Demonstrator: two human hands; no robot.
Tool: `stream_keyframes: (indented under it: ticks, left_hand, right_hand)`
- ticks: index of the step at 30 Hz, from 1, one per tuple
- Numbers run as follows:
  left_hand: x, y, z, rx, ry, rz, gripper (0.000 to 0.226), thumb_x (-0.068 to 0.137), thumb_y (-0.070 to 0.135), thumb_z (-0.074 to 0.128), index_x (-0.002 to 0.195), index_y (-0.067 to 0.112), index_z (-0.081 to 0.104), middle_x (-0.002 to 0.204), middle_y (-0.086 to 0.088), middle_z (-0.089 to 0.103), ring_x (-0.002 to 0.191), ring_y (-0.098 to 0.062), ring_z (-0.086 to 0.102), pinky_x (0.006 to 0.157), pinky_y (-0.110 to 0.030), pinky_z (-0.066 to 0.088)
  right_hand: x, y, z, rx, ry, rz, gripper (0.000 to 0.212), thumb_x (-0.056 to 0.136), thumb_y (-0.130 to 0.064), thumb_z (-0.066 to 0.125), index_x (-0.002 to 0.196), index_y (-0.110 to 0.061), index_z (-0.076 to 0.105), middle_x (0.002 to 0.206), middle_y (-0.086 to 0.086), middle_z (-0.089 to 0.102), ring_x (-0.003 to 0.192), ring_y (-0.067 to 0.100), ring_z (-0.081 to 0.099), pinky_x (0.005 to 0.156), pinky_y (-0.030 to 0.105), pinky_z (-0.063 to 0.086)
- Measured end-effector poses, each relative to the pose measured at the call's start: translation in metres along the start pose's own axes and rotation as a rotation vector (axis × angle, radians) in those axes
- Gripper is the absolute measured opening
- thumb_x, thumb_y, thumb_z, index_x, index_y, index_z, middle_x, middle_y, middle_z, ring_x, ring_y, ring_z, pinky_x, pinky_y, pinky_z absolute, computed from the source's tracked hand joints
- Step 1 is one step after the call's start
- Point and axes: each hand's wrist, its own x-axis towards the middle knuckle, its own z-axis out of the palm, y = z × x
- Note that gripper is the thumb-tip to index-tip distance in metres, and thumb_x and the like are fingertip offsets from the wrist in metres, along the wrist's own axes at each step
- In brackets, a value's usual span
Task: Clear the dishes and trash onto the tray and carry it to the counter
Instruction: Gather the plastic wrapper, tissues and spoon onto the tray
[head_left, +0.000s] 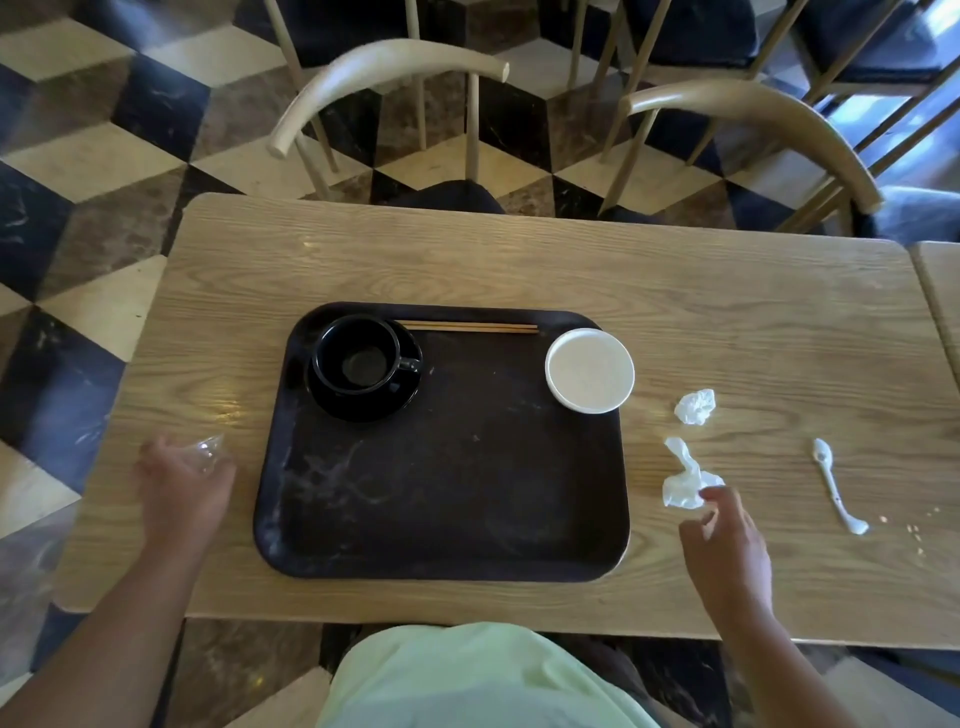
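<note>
A dark brown tray (441, 499) lies on the wooden table (519, 260). On it stand a black cup (358, 358) on a black saucer (363, 402), a pair of chopsticks (470, 327) along the far rim, and a white bowl (589, 370) at the right rim. My left hand (182, 480) is left of the tray, its fingers around a clear glass (208, 451). My right hand (727, 545) hovers with fingers apart, its fingertips at a crumpled white napkin (683, 475). A second crumpled napkin (696, 407) and a white spoon (836, 483) lie further right.
Two pale wooden chairs (395, 67) (753, 109) stand against the far side of the table. Another table's edge (943, 291) adjoins at the right. A few crumbs (914, 530) lie near the spoon. The floor is a checkered tile pattern.
</note>
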Motion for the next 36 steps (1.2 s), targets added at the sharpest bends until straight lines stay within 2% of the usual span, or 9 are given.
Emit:
stream_keyframes:
  ticks: [7, 13, 15, 21, 23, 26, 30, 33, 36]
  left_hand:
    - [-0.009, 0.018, -0.008, -0.077, -0.005, 0.093, 0.078, 0.081, 0.026, 0.077, 0.143, 0.016, 0.03, 0.137, -0.018, 0.05, 0.116, -0.036, 0.057, 0.09, -0.051, 0.053]
    - [-0.021, 0.029, -0.003, -0.08, -0.052, 0.169, 0.075, 0.084, 0.029, 0.074, 0.143, 0.02, 0.03, 0.135, -0.015, 0.049, 0.105, -0.021, 0.052, 0.082, -0.039, 0.048]
    - [-0.024, 0.03, -0.002, -0.082, -0.054, 0.185, 0.072, 0.084, 0.026, 0.074, 0.142, 0.017, 0.033, 0.134, -0.016, 0.049, 0.104, -0.021, 0.053, 0.082, -0.039, 0.047]
    - [-0.027, 0.032, 0.002, -0.084, -0.082, 0.196, 0.07, 0.083, 0.027, 0.075, 0.14, 0.018, 0.035, 0.132, -0.015, 0.051, 0.109, -0.029, 0.057, 0.085, -0.043, 0.05]
    - [-0.03, 0.034, 0.006, -0.081, -0.103, 0.211, 0.07, 0.083, 0.027, 0.075, 0.14, 0.019, 0.034, 0.134, -0.015, 0.051, 0.107, -0.023, 0.054, 0.084, -0.041, 0.048]
    - [-0.036, 0.036, 0.011, -0.083, -0.121, 0.23, 0.069, 0.083, 0.025, 0.075, 0.14, 0.019, 0.036, 0.135, -0.014, 0.05, 0.105, -0.019, 0.051, 0.082, -0.04, 0.047]
    - [-0.044, 0.037, 0.012, -0.099, -0.144, 0.221, 0.069, 0.084, 0.025, 0.074, 0.142, 0.019, 0.037, 0.135, -0.013, 0.05, 0.103, -0.017, 0.052, 0.08, -0.037, 0.047]
    - [-0.05, 0.038, 0.015, -0.118, -0.173, 0.193, 0.07, 0.084, 0.024, 0.075, 0.142, 0.021, 0.036, 0.131, -0.01, 0.053, 0.098, -0.018, 0.06, 0.078, -0.039, 0.052]
    - [-0.057, 0.041, 0.02, -0.187, -0.202, 0.158, 0.068, 0.084, 0.025, 0.073, 0.14, 0.025, 0.035, 0.117, 0.0, 0.06, 0.091, -0.013, 0.065, 0.069, -0.031, 0.052]
  right_hand:
    - [0.039, -0.017, 0.01, -0.109, -0.03, 0.063, 0.059, 0.085, -0.039, 0.065, 0.134, -0.038, 0.032, 0.105, 0.009, 0.053, 0.07, 0.029, 0.056, 0.056, 0.035, 0.044]
    - [0.061, -0.025, 0.014, -0.164, -0.073, 0.119, 0.036, 0.087, -0.054, 0.058, 0.115, -0.037, 0.043, 0.102, 0.009, 0.052, 0.068, 0.031, 0.054, 0.06, 0.036, 0.044]
    - [0.066, -0.026, 0.014, -0.17, -0.088, 0.135, 0.026, 0.089, -0.053, 0.057, 0.1, -0.031, 0.046, 0.1, 0.01, 0.051, 0.069, 0.032, 0.054, 0.06, 0.036, 0.044]
    - [0.08, -0.022, 0.004, -0.121, 0.018, 0.116, 0.01, 0.091, -0.03, 0.055, 0.09, -0.02, 0.055, 0.097, 0.015, 0.057, 0.071, 0.031, 0.049, 0.064, 0.037, 0.04]
    - [0.087, -0.025, -0.001, -0.112, 0.059, 0.102, 0.012, 0.091, -0.029, 0.054, 0.1, -0.02, 0.053, 0.099, 0.017, 0.059, 0.073, 0.032, 0.05, 0.065, 0.038, 0.039]
    - [0.1, -0.034, -0.005, -0.115, 0.071, 0.041, 0.035, 0.091, -0.028, 0.057, 0.124, -0.025, 0.044, 0.109, 0.021, 0.061, 0.086, 0.042, 0.06, 0.066, 0.039, 0.039]
    - [0.12, -0.051, 0.001, -0.136, -0.037, 0.059, 0.052, 0.09, -0.03, 0.058, 0.136, -0.034, 0.034, 0.117, 0.02, 0.062, 0.096, 0.043, 0.061, 0.069, 0.04, 0.041]
    - [0.132, -0.058, 0.008, -0.196, -0.096, 0.072, 0.036, 0.089, -0.032, 0.057, 0.123, -0.027, 0.046, 0.11, 0.019, 0.061, 0.09, 0.04, 0.06, 0.067, 0.04, 0.044]
    - [0.134, -0.058, 0.011, -0.212, -0.098, 0.098, 0.024, 0.087, -0.032, 0.057, 0.106, -0.023, 0.048, 0.1, 0.017, 0.059, 0.077, 0.036, 0.055, 0.063, 0.038, 0.044]
